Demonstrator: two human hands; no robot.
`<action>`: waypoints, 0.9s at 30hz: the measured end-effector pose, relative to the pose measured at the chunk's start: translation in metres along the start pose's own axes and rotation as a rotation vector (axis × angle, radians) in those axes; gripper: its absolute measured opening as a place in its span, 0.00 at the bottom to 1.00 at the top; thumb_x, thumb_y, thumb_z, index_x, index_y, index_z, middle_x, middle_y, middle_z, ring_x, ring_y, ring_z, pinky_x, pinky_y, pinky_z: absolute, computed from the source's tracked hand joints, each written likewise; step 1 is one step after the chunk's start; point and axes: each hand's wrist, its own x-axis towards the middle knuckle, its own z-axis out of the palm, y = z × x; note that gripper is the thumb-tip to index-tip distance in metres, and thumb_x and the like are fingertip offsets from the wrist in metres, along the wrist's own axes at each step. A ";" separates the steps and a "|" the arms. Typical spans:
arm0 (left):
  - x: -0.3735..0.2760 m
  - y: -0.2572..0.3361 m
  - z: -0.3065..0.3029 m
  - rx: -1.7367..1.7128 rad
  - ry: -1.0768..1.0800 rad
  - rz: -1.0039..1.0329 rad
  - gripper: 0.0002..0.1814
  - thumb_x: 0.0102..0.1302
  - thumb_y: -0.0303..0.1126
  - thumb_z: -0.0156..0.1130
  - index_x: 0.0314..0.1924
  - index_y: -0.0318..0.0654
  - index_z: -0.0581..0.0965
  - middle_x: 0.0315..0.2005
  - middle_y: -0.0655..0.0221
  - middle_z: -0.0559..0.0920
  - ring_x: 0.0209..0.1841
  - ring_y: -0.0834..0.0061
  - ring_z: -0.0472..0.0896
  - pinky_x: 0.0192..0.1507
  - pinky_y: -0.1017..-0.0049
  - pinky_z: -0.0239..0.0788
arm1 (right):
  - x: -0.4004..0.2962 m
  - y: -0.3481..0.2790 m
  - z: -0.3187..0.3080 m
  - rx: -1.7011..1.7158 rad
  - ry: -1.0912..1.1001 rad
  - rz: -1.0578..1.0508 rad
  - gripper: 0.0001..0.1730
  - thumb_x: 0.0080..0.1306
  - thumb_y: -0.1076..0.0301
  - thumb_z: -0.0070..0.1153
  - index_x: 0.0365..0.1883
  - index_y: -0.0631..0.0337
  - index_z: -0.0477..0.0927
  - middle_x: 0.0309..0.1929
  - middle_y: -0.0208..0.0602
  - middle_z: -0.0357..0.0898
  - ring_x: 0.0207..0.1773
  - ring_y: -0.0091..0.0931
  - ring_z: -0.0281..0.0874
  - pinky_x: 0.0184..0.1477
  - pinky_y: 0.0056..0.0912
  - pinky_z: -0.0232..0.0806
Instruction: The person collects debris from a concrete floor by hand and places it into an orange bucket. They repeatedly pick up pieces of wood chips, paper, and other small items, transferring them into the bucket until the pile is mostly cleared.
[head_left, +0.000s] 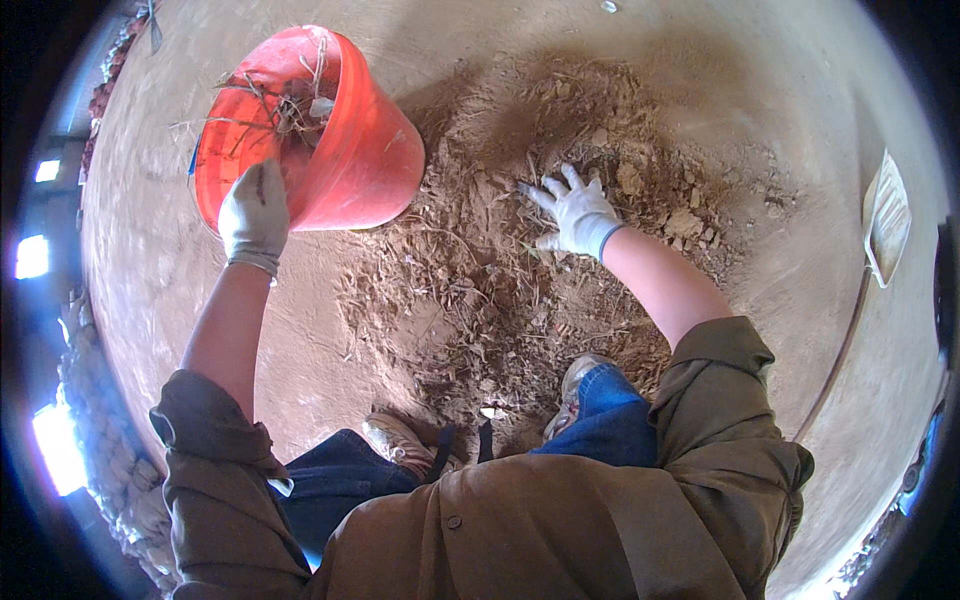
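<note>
A red plastic bucket (375, 150) leans over on the dirt floor at the upper left, its mouth turned towards me. Dry stems, roots and a pale scrap (321, 109) lie inside it. My left hand (256, 210), in a white work glove, grips the near rim; its fingertips are hidden. Right of the bucket spreads a pile of loose soil, clods and dry plant litter (465, 292). Over its upper part my right hand (576, 214), in a matching glove, has its fingers spread wide and touches the litter. Nothing shows in its grasp.
A long-handled shovel (887, 221) lies on the floor at the far right. My shoes (397, 442) stand at the pile's near edge. Pale stacked material (127, 480) lines the left side, beside bright openings. A small pale scrap (609, 7) lies at the top.
</note>
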 end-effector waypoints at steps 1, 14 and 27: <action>0.000 0.001 0.000 0.001 0.003 -0.002 0.22 0.76 0.46 0.51 0.32 0.35 0.80 0.24 0.54 0.81 0.28 0.56 0.82 0.34 0.63 0.71 | -0.005 -0.006 0.002 -0.058 0.006 -0.020 0.55 0.66 0.23 0.42 0.82 0.39 0.42 0.84 0.35 0.45 0.85 0.42 0.36 0.76 0.64 0.49; 0.004 -0.015 0.006 0.040 -0.005 0.021 0.21 0.76 0.45 0.51 0.36 0.37 0.81 0.25 0.57 0.82 0.29 0.60 0.82 0.34 0.64 0.71 | -0.046 -0.009 0.090 0.481 0.295 0.036 0.19 0.72 0.63 0.53 0.61 0.44 0.77 0.58 0.40 0.75 0.56 0.37 0.78 0.47 0.36 0.81; 0.005 -0.023 0.007 0.029 0.017 0.045 0.21 0.76 0.46 0.51 0.34 0.37 0.80 0.23 0.57 0.79 0.27 0.62 0.80 0.33 0.64 0.70 | -0.050 0.072 0.096 0.541 0.464 0.492 0.43 0.62 0.42 0.68 0.72 0.45 0.68 0.70 0.45 0.66 0.67 0.43 0.72 0.63 0.47 0.72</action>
